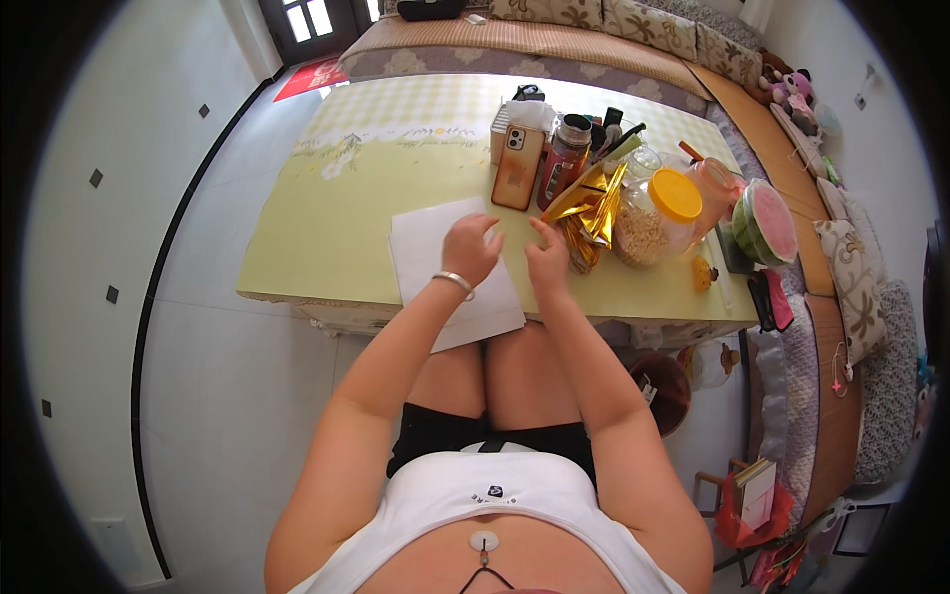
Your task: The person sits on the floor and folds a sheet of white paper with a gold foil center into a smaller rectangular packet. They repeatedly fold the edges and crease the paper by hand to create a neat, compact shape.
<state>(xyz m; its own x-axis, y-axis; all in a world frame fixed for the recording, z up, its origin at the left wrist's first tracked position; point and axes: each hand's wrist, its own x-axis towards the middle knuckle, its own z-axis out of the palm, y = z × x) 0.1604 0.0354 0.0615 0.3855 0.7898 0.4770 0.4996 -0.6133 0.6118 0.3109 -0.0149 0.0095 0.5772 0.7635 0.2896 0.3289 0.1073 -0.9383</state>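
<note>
White sheets of paper point(435, 238) lie stacked unevenly on the table, overhanging its near edge. Above their right side is my left hand point(472, 247), a silver bracelet on its wrist, thumb and index finger apart. My right hand point(547, 255) hovers just right of the paper, index finger stretched out and the other fingers curled. A small gap separates the two hands, and I see nothing held in either. Close to my right hand is crumpled gold foil point(594, 213). A gold phone point(518, 168) stands upright beyond both hands, in front of a dark red bottle point(564, 163).
A yellow-lidded jar of grain-like pieces point(643, 233), a pinkish jar point(714, 183) and a cut watermelon point(767, 223) crowd the right of the table point(327, 228). Below its edge stands a dark reddish bin point(661, 394). A long sofa point(534, 40) runs behind and along the right.
</note>
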